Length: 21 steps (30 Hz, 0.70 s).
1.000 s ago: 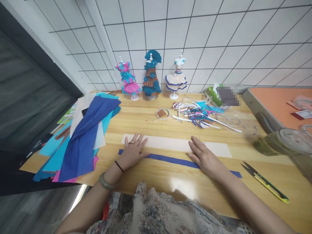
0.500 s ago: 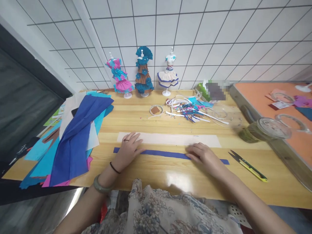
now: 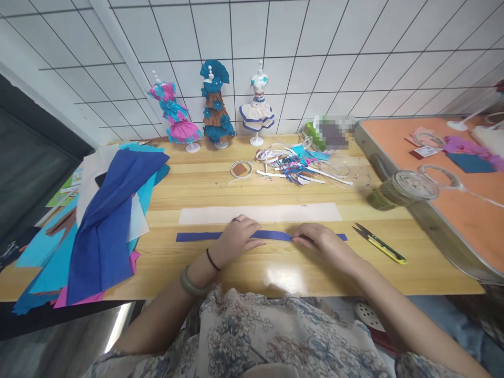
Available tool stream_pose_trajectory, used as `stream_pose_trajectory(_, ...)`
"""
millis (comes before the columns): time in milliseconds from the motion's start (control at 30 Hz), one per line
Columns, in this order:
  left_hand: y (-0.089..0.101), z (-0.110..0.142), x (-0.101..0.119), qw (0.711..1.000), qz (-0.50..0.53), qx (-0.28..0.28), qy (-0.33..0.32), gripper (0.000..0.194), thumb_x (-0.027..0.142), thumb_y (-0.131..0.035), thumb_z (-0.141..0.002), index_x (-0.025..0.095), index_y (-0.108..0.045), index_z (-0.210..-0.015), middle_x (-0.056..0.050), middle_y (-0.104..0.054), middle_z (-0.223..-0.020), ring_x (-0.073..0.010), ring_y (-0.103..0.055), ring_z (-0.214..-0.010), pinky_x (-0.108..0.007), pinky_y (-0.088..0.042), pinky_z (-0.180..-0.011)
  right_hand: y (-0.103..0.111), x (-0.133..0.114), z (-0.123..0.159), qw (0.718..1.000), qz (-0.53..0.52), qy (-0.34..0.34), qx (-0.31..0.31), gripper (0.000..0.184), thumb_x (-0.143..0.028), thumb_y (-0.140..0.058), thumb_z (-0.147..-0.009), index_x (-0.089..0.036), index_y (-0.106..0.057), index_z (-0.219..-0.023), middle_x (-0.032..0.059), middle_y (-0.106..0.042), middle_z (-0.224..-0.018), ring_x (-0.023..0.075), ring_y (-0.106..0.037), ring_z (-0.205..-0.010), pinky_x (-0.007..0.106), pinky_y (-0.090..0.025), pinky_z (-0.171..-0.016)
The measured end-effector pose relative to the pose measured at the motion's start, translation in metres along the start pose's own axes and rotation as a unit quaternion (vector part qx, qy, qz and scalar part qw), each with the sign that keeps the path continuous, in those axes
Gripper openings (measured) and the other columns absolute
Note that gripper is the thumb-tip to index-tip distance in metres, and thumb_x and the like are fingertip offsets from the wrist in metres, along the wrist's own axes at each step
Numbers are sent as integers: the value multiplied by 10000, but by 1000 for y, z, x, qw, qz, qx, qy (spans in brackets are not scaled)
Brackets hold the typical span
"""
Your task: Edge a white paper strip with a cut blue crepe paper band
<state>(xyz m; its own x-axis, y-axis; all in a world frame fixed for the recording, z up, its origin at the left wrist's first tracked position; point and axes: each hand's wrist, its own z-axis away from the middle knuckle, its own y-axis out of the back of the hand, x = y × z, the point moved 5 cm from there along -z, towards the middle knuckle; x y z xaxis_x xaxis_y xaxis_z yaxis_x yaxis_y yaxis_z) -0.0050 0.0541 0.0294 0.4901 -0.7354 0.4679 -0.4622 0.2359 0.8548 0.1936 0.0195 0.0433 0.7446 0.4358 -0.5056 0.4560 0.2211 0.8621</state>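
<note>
Desk point(image 3: 197, 181): light wood grain, glossy near the person. Left side: loose pile of sheets point(image 3: 104, 210), dark blue on top; turquoise, cream and pink show around it. Pale strip point(image 3: 275, 212): cream-white, wide, flat, running left to right across the middle; small dark mark at its far edge, right half. Blue strip point(image 3: 271, 235): deep blue, narrow, on the near side of the pale strip, roughly parallel; both ends show beyond the hands. Left hand point(image 3: 238, 240): palm down across the blue strip, fingers loosely together, thumb apart. Right hand point(image 3: 323, 242): thumb and fingertips pinching the blue strip right of centre. Snips point(image 3: 381, 249): yellow and dark green, right of the blue strip, blades parted.
</note>
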Motion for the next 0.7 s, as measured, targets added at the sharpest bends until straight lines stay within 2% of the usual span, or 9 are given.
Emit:
stream_pose_trajectory(100, -6, -17, 9, 997, 74, -33, -5, 475, 460, -509, -826, 134, -542, -1170, -99, -624, -1032, -205, -512, -973, -336, -401, -863, 5, -4, 3, 1000, -15, -6, -4, 187, -286, -417, -901, -191, -575, -868, 51, -637, -835, 163, -587, -768, 309, -456, -708)
stream_pose_trajectory(200, -13, -29, 11, 986, 147, -82, 13, 393, 386, -568, -811, 140, -591, -1116, -71, -656, -904, -174, -562, -872, -296, -425, -806, 9, -4, 7, 998, -55, -15, 1, 188, -306, -430, -892, -190, -578, -909, 64, -632, -873, 165, -587, -786, 301, -461, -702)
stream_pose_trajectory(367, -19, -28, 4, 954, 248, -144, 81, 338, 294, -604, -779, 132, -620, -1074, -45, -668, -836, -123, -591, -739, -230, -446, -690, 11, 16, 16, 990, -112, -81, -4, 274, -359, -496, -843, -185, -590, -1032, 76, -634, -939, 180, -584, -810, 320, -462, -727)
stream_pose_trajectory(533, -15, -16, -10, 937, 278, -159, 142, 336, 326, -604, -762, 144, -637, -1042, -40, -674, -826, -122, -593, -720, -223, -454, -661, 12, 47, 31, 970, -179, -161, -38, 391, -444, -526, -801, -175, -617, -1071, 44, -639, -822, 165, -570, -718, 305, -462, -658)
stream_pose_trajectory(700, -12, -10, -21, 935, 270, -151, 174, 293, 307, -592, -762, 145, -652, -998, -42, -682, -848, -121, -597, -721, -224, -461, -668, 18, 72, 45, 946, -239, -215, -37, 445, -509, -572, -745, -176, -644, -1031, 43, -659, -840, 170, -580, -740, 308, -459, -675)
